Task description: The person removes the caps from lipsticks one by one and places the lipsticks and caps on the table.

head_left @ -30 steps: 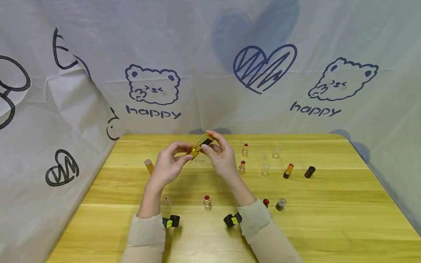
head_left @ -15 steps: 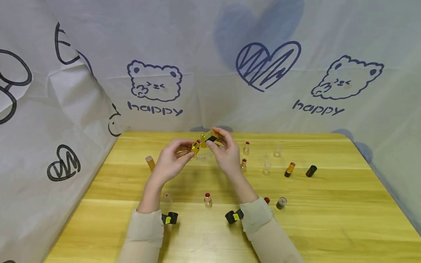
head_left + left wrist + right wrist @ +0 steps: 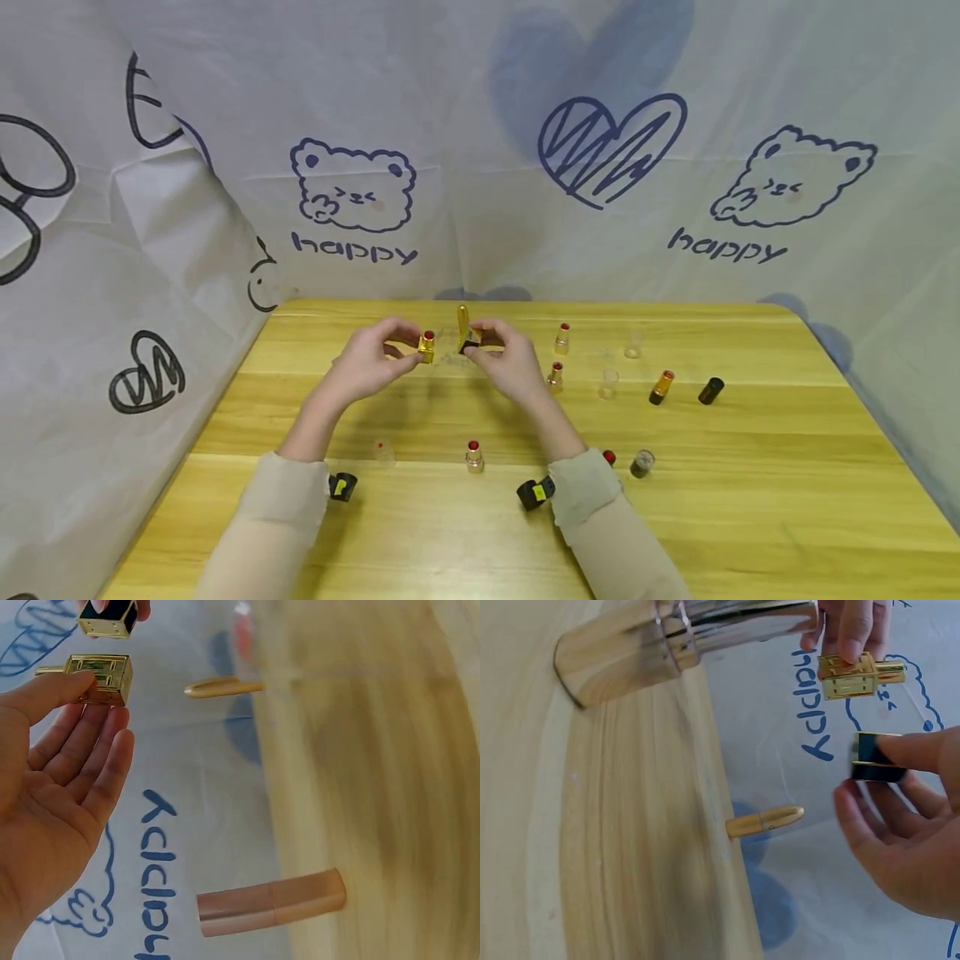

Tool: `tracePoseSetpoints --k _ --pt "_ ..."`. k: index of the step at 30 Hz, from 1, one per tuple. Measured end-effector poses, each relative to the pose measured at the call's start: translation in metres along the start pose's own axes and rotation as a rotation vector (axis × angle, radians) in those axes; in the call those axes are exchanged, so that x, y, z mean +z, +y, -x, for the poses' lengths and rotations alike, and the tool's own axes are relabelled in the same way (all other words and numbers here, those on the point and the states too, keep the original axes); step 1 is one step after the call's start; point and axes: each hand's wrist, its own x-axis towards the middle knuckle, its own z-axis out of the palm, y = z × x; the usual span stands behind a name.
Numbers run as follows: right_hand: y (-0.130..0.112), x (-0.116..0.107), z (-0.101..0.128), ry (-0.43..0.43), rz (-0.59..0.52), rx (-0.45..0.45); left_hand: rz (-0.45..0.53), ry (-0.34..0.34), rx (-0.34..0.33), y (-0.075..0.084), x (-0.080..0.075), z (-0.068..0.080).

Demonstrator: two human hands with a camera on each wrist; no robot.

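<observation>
Just above the middle of the head view, over the far part of the wooden table (image 3: 750, 517), my left hand (image 3: 367, 367) pinches a gold lipstick base (image 3: 427, 347) between thumb and fingertips, its red tip showing on top. A small gap to its right, my right hand (image 3: 510, 362) pinches the black cap (image 3: 471, 341) by thumb and forefinger; base and cap are apart, not touching. A gold bullet-shaped piece (image 3: 462, 321) stands on the table just behind the cap. In the left wrist view the gold base (image 3: 101, 677) sits at the upper left, with a rose-gold tube (image 3: 270, 902) on the table at the lower middle. Small uncapped lipsticks (image 3: 473, 456) and clear caps (image 3: 607, 383) are scattered across the middle and right of the table
</observation>
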Motion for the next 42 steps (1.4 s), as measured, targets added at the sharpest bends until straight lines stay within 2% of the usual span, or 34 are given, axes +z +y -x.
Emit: tracePoseSetpoints --k 6,11,19,27,34,42 --pt "0.011 0.0 0.0 -0.138 0.172 0.066 -0.027 -0.105 -0.038 -0.014 0.003 -0.007" --pt "0.018 0.002 0.0 -0.233 0.237 0.12 -0.039 -0.19 -0.053 -0.025 0.006 -0.013" --pt "0.027 0.003 0.001 -0.322 0.379 0.15 -0.125 -0.307 -0.082 -0.04 0.013 -0.018" --pt "0.032 0.003 0.0 -0.313 0.454 0.132 -0.137 -0.345 -0.09 -0.045 0.018 -0.018" --pt "0.03 0.002 0.001 -0.319 0.488 0.137 -0.156 -0.346 -0.096 -0.048 0.019 -0.015" --pt "0.027 0.0 0.003 -0.326 0.454 0.159 -0.125 -0.341 -0.104 -0.052 0.019 -0.012"
